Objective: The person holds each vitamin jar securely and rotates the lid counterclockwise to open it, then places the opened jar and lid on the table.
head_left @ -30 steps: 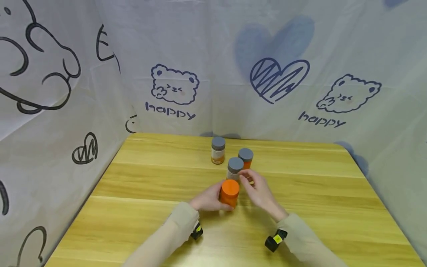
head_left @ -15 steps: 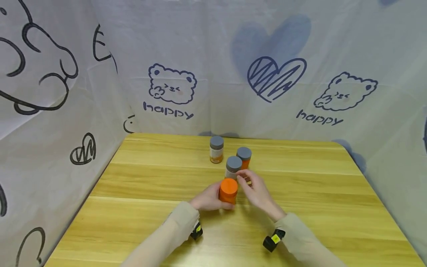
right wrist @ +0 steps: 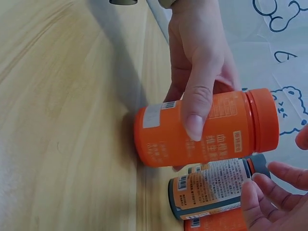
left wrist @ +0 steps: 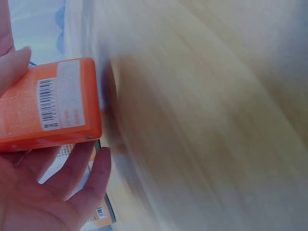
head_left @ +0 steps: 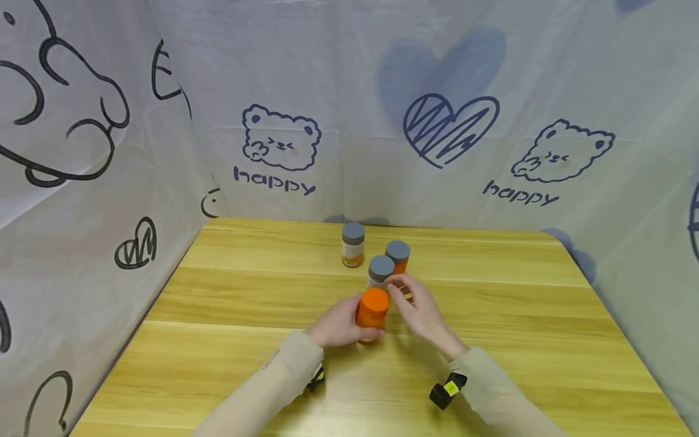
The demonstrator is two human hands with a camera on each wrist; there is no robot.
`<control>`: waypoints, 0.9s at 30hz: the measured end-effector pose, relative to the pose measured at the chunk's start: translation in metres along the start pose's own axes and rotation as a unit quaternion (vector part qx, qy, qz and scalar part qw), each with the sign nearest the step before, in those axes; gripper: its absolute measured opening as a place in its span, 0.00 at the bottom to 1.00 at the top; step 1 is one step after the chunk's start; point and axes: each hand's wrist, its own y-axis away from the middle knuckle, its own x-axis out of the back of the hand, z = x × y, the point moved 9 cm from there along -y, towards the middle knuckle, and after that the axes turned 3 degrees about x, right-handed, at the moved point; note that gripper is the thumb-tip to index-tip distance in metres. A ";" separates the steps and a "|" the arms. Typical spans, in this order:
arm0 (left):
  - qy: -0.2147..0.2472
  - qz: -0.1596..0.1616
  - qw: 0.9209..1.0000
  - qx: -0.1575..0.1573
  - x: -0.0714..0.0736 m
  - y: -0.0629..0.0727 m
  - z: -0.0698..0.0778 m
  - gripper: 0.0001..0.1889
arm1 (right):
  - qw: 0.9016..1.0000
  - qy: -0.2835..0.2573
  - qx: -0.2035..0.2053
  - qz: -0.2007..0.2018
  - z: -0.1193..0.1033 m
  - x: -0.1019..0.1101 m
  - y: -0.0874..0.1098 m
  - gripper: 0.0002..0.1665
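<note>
My left hand (head_left: pixel 340 323) grips an orange bottle (head_left: pixel 374 311) with an orange screw lid, the thumb across its near side. In the right wrist view the orange bottle (right wrist: pixel 211 127) shows white print and a pale label near its base. Whether its base touches the table I cannot tell. Just behind it stands a grey-capped bottle (head_left: pixel 380 268) with a pale label. My right hand (head_left: pixel 422 312) is beside that bottle, its fingers loosely bent and nothing held in them. In the right wrist view the right hand's fingertips (right wrist: pixel 249 187) overlap the bottle's side; contact is unclear.
Farther back on the wooden table (head_left: pixel 246 285) stand a grey-capped amber bottle (head_left: pixel 352 247) and an orange bottle with a grey cap (head_left: pixel 398 251), partly hidden. A white printed curtain (head_left: pixel 371 176) rises along the table's back edge, with more cloth at both sides.
The orange bottle has risen slightly in my left hand, showing more of its side. The right hand keeps nearly the same place beside the grey-capped bottle. The head view has shifted a little.
</note>
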 end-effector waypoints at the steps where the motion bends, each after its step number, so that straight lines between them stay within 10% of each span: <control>1: -0.004 0.004 1.000 0.001 0.001 0.001 0.001 0.30 | 1.000 0.000 -0.001 0.001 0.000 0.000 0.000 0.17; 18: -0.016 0.094 0.991 -0.090 0.029 0.009 0.022 0.29 | 0.999 -0.049 0.018 0.005 -0.008 -0.001 0.003 0.17; 27: -0.016 0.109 0.991 -0.072 0.028 0.011 0.019 0.27 | 0.998 -0.055 0.020 0.004 -0.011 -0.005 0.004 0.19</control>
